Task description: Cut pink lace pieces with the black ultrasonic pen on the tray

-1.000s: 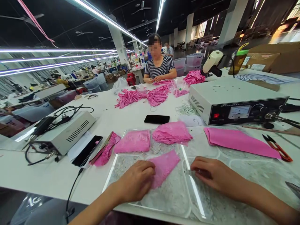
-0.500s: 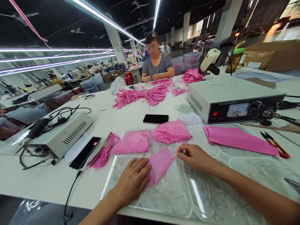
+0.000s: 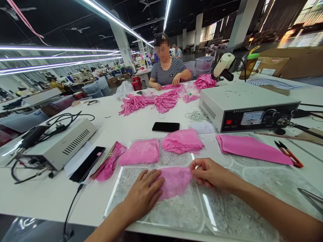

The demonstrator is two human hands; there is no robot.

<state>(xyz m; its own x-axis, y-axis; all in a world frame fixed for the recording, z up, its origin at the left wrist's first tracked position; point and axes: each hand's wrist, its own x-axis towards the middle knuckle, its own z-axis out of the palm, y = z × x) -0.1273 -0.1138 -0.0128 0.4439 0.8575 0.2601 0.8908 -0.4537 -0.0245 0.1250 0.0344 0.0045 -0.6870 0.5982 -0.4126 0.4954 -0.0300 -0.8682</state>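
Observation:
A thin piece of pink lace fabric [image 3: 175, 181] lies on a clear plastic sheet [image 3: 176, 215] in front of me. My left hand [image 3: 145, 193] rests flat on its left end, fingers stretched out. At the upper right corner, my right hand [image 3: 208, 172] pinches the fabric between thumb and fingers. Just beyond are a folded pink lace stack [image 3: 140, 152] on the left and a looser pink lace pile [image 3: 183, 141] beside it. A smooth pink cloth piece [image 3: 252, 148] lies farther right.
A grey box with a dial [image 3: 249, 106] stands at right, another grey box [image 3: 60, 143] at left. Orange-handled scissors [image 3: 290, 154] and metal tips [image 3: 311, 198] lie at right. A black phone [image 3: 166, 126] sits mid-table. Across it, a person in a striped top [image 3: 169, 72] handles pink strips [image 3: 165, 101].
My right hand has taken hold of the lace's right corner, and the piece now lies straighter. My left hand stays on it. The co-worker's hand has lifted.

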